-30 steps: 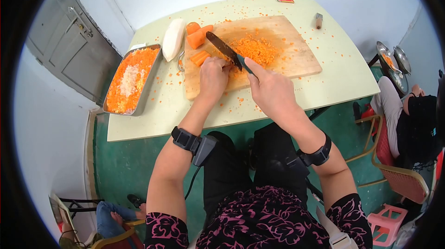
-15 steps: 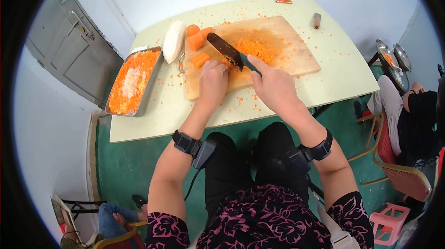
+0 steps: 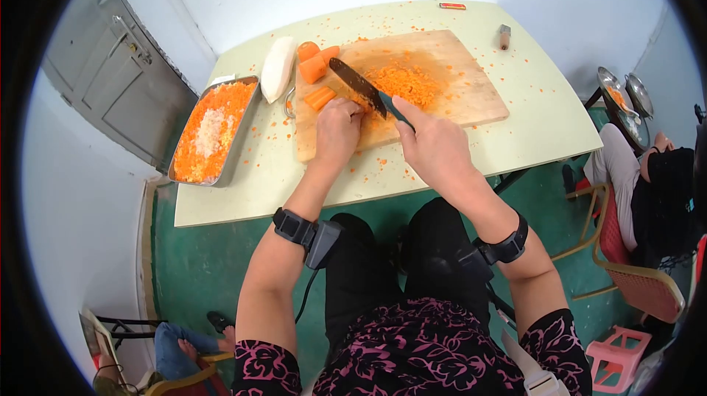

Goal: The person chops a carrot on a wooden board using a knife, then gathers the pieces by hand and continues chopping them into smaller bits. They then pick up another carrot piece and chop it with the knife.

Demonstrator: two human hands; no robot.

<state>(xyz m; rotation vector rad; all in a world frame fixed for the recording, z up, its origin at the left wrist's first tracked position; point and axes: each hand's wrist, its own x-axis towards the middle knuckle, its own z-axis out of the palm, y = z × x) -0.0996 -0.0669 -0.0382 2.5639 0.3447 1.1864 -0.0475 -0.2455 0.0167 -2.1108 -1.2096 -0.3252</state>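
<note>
My right hand (image 3: 436, 144) is closed round the dark green handle of a kitchen knife (image 3: 356, 83). The dark blade points up and left over a wooden cutting board (image 3: 471, 94). My left hand (image 3: 339, 129) rests on the board with fingers curled beside the blade, pressing on carrot that mostly hides under them. Finely chopped carrot (image 3: 409, 85) is heaped just beyond the knife. Carrot sticks (image 3: 319, 97) lie by my left fingertips, and larger carrot chunks (image 3: 312, 68) sit at the board's upper left corner.
Left of the board stand a peeled white radish (image 3: 278, 69) and a metal tray (image 3: 234, 138) of chopped carrot with a pale heap. A small red item (image 3: 452, 6) and a brown-grey object (image 3: 504, 37) lie at the back. A seated person (image 3: 626, 182) is at right, near metal bowls (image 3: 610, 79).
The knife handle and my right hand have lowered slightly, and the blade sits a little closer to the board. My left hand stays almost where it was.
</note>
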